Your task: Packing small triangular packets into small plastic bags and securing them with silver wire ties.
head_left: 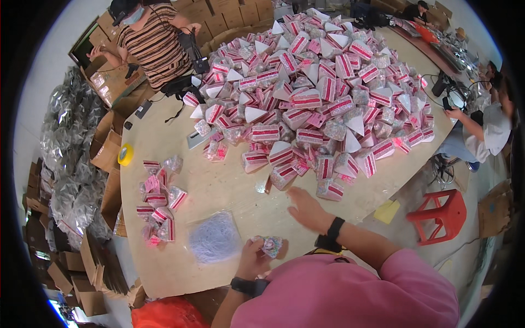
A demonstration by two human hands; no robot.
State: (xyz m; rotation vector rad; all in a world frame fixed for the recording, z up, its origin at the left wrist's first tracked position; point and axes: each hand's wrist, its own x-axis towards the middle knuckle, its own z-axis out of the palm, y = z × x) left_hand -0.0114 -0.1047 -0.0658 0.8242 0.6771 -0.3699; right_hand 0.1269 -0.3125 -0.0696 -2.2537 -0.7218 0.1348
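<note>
My left hand (252,259) is closed around a small speckled, multicoloured cake-slice-shaped piece (272,246), close to my body at the table's near edge. My right hand (306,209) reaches over the tabletop with its fingers apart and nothing seen in them. It is just short of the large pile of toy-like cake slices (320,98), white wedges with pink-red stripes, many in clear wrapping. On the table left of my left hand lies a clear bag of pale shredded filler (214,238). Beyond that bag sits a smaller group of wrapped cake slices (156,199).
A yellow tape roll (125,154) is at the table's left edge. Cardboard boxes (109,136) and silvery bags (74,147) stand on the left. A red stool (437,216) is on the right. Co-workers (156,46) are around the table.
</note>
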